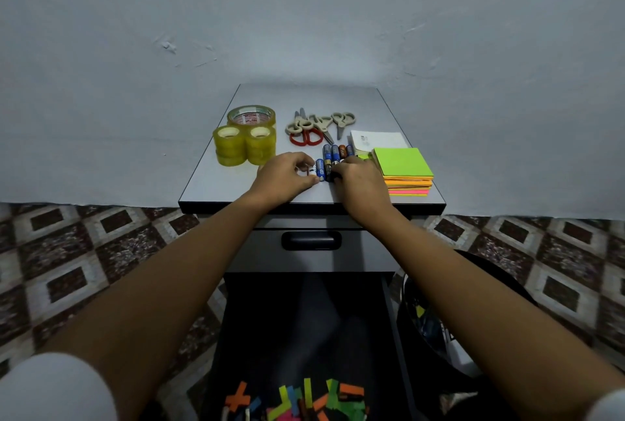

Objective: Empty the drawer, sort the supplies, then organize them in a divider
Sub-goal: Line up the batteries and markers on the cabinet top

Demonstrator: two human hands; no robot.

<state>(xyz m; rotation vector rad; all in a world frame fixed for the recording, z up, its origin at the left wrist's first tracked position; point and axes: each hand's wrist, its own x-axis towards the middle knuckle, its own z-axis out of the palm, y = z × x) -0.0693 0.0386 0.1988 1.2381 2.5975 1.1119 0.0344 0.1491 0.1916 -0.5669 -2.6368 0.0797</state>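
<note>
Pinches small, smooth batteries (327,158) with curled left hand (287,174) and right hand (355,179) on the table (216,184); likely light, rigid, roll-prone, best gripped mid-barrel.

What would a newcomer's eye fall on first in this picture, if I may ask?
Most likely the neon stack of sticky notes, green on top, at the right front of the cabinet top, and the yellow tape rolls at its left. Between them the left hand and right hand meet at a row of batteries. At the bottom edge, bright paper strips lie in the open dark drawer.
</note>
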